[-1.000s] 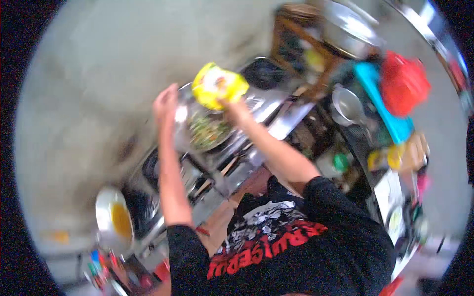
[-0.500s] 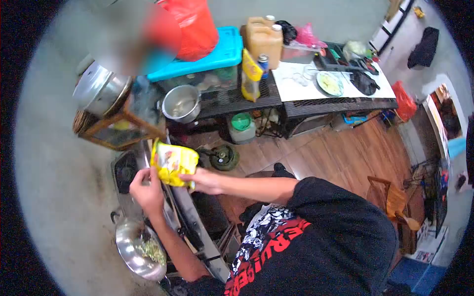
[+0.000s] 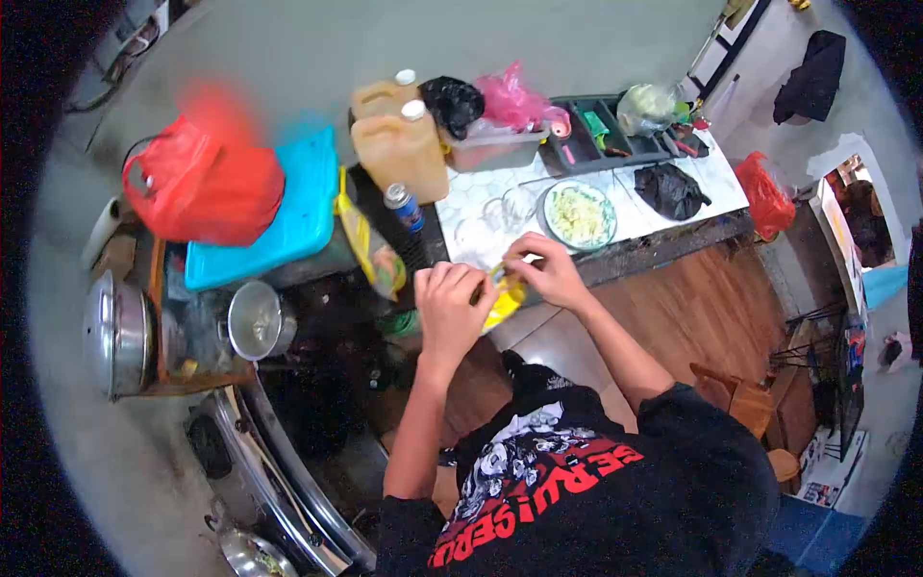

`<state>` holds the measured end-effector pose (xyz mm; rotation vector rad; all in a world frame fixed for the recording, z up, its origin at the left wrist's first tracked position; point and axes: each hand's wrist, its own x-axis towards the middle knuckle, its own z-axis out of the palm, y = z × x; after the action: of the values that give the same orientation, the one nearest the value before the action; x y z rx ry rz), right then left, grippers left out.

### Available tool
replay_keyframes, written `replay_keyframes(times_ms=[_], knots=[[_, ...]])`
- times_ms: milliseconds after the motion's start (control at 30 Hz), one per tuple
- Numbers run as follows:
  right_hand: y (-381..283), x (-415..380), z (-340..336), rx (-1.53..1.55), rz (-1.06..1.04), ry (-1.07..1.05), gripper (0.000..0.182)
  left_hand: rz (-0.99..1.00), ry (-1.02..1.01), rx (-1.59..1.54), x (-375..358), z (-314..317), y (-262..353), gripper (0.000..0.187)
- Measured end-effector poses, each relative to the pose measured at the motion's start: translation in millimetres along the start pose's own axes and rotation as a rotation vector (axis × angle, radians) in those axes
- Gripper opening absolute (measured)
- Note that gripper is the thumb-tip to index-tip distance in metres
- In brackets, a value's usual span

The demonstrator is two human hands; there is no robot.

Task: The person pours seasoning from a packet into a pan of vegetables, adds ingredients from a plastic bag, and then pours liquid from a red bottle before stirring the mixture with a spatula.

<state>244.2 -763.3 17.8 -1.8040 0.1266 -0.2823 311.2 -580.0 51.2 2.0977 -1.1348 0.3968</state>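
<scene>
A small yellow packet [image 3: 504, 306] is held between my two hands in front of my chest, near the front edge of the table. My left hand [image 3: 452, 306] is closed round its left side, the fingers curled and covering part of it. My right hand [image 3: 546, 271] pinches the packet's upper edge between thumb and fingers. What the packet contains does not show. Just beyond the hands, a plate of chopped pale-green vegetable [image 3: 578, 215] lies on the white tabletop [image 3: 615, 180].
A blue can [image 3: 404, 208] and a tall yellow pouch [image 3: 369, 240] stand left of the table, with jugs [image 3: 404, 144] behind. A small pot [image 3: 257, 322] is at left. Lower left, a metal pan [image 3: 252, 555] sits by the stove [image 3: 274, 481]. A black bag [image 3: 670, 191] lies right of the plate.
Both hands have moved with the packet from over the stove side rightward to the table. My view has turned the same way. My right hand's grip has shifted to the packet's upper edge.
</scene>
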Motion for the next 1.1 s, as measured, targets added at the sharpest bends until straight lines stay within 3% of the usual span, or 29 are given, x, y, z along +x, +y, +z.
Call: replay_keyframes(times_ms=[100,200,233,267,333,400,467,533,600,667,733,800,833,867,900,933,967,1000,1033,1067,1100], knots=[[37,18,-64,-0.037,-0.038,0.215,0.011,-0.088,0.073,-0.09,46,50,10,0.026],[75,48,-135,-0.118,-0.037,0.478,0.014,-0.237,0.106,-0.185,62,76,9,0.026],[85,61,-157,-0.147,-0.042,0.581,0.016,-0.274,0.104,-0.192,59,79,7,0.019],[95,75,-178,-0.174,-0.048,0.683,0.017,-0.277,0.103,-0.188,52,80,2,0.019],[112,108,-212,-0.292,-0.026,0.882,0.021,-0.461,-0.026,-0.002,29,81,-15,0.025],[124,141,-228,-0.364,-0.076,1.032,0.024,-0.576,0.155,-0.118,-6,85,-34,0.038],[124,170,-229,-0.396,-0.029,1.045,0.022,-0.874,0.131,-0.289,-38,71,-43,0.042],[151,198,-226,-0.647,0.111,1.086,0.022,-0.997,0.193,-0.25,-69,56,-43,0.043],[229,216,-227,-0.742,0.054,1.045,0.027,-1.089,0.212,-0.157,-96,35,-36,0.043],[304,227,-217,-0.551,0.315,0.782,0.031,-1.183,0.289,-0.133,-167,22,-48,0.044],[282,209,-197,-0.472,0.309,0.812,0.03,-1.167,0.336,-0.128,-194,9,-42,0.046],[239,186,-174,-0.415,0.287,0.923,0.032,-1.332,0.43,-0.21,-216,1,-35,0.036],[245,177,-165,-0.589,0.084,1.103,0.034,-1.315,0.474,-0.275,-223,1,-35,0.025],[233,154,-151,-0.422,-0.065,1.004,0.032,-1.307,0.538,-0.326,-228,-1,-32,0.016],[187,132,-119,-0.127,-0.037,0.912,0.027,-1.327,0.585,-0.487,-230,-7,-25,0.009],[150,110,-76,-0.206,-0.13,0.912,0.022,-1.327,0.655,-0.64,-229,-12,-17,0.018],[91,76,-32,-0.077,0.048,0.625,0.027,-1.357,0.795,-0.57,-231,-13,-11,0.018],[74,51,14,0.231,0.034,0.374,0.04,-1.25,0.677,-0.453,-233,-13,-12,0.041],[34,23,68,0.22,0.038,0.166,0.05,-1.164,0.547,-0.334,-234,-16,-15,0.069],[21,-7,122,0.337,0.073,-0.006,0.053,-1.08,0.611,-0.298,-228,-27,-9,0.07],[23,-36,166,0.405,0.197,-0.281,0.057,-0.978,0.542,-0.144,-225,-50,3,0.07]])
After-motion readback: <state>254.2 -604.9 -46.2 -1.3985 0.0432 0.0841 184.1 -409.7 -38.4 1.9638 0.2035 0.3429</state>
